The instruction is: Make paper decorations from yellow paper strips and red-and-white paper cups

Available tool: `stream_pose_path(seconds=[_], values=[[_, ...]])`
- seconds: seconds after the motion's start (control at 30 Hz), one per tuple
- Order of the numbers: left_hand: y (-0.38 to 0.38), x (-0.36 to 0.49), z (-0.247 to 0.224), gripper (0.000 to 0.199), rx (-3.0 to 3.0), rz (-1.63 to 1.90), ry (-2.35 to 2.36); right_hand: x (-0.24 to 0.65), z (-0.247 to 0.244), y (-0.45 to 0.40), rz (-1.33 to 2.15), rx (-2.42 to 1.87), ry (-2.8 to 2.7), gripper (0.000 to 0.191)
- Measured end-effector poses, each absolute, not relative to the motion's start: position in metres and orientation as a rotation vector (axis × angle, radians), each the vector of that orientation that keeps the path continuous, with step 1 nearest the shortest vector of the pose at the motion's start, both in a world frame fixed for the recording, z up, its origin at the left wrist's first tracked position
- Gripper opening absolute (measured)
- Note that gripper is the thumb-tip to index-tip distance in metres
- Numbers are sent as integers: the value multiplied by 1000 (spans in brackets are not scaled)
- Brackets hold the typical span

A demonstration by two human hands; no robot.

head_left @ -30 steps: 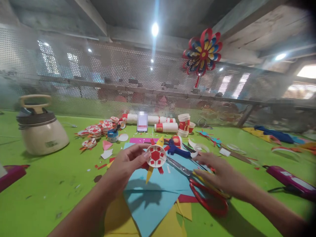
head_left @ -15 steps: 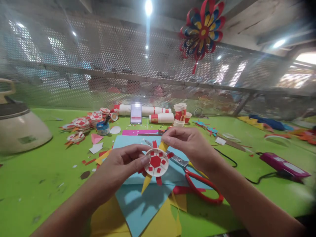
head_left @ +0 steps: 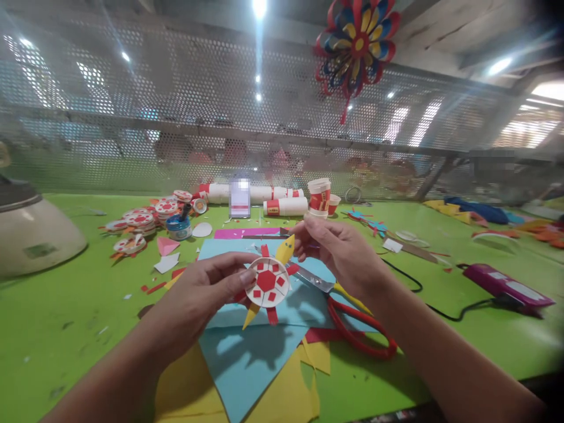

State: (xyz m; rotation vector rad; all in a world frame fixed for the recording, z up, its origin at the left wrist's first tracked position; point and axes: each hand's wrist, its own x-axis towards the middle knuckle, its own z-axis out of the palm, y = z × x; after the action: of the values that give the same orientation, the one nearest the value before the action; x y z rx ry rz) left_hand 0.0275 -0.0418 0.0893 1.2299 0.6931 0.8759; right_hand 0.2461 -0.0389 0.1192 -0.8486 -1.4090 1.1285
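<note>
One turtle [head_left: 267,282] is pinched by its left rim between the thumb and fingers of my left hand [head_left: 215,288], held up over the blue paper [head_left: 259,364]. Its round white shell carries a red hexagon ringed by smaller red patches, with dark lines between them. Red legs stick out, a yellow tail points down, and the yellow head with dark eyes tilts up towards my right hand [head_left: 335,244]. That hand is half curled beside the head; I can't tell whether its fingers touch it or grip anything.

Red-handled scissors [head_left: 361,338] lie on the paper, blades running in between my hands, just where I'd want room. More turtles [head_left: 140,217] are heaped on the left of the green desk [head_left: 79,329]. Near them a blue jar [head_left: 178,227] has a dark stick [head_left: 185,210] standing in it. Past my right hand are stacked cups [head_left: 319,197]; their insides I can't see.
</note>
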Motion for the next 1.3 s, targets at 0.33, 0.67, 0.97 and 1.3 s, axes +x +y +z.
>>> stream_pose_path(seconds=[0.33, 0.67, 0.97, 1.3], values=[[-43, 30, 95, 25, 1135, 866, 603, 252, 124, -48, 1253, -786, -1619, 16], [-44, 28, 93, 21, 1192, 746, 562, 256, 123, -44, 1317, -642, -1812, 27], [-44, 26, 94, 24, 1233, 714, 561, 251, 121, -48, 1232, -656, -1827, 16], [-45, 25, 95, 21, 1290, 739, 626, 250, 121, -49, 1189, -705, -1823, 10]])
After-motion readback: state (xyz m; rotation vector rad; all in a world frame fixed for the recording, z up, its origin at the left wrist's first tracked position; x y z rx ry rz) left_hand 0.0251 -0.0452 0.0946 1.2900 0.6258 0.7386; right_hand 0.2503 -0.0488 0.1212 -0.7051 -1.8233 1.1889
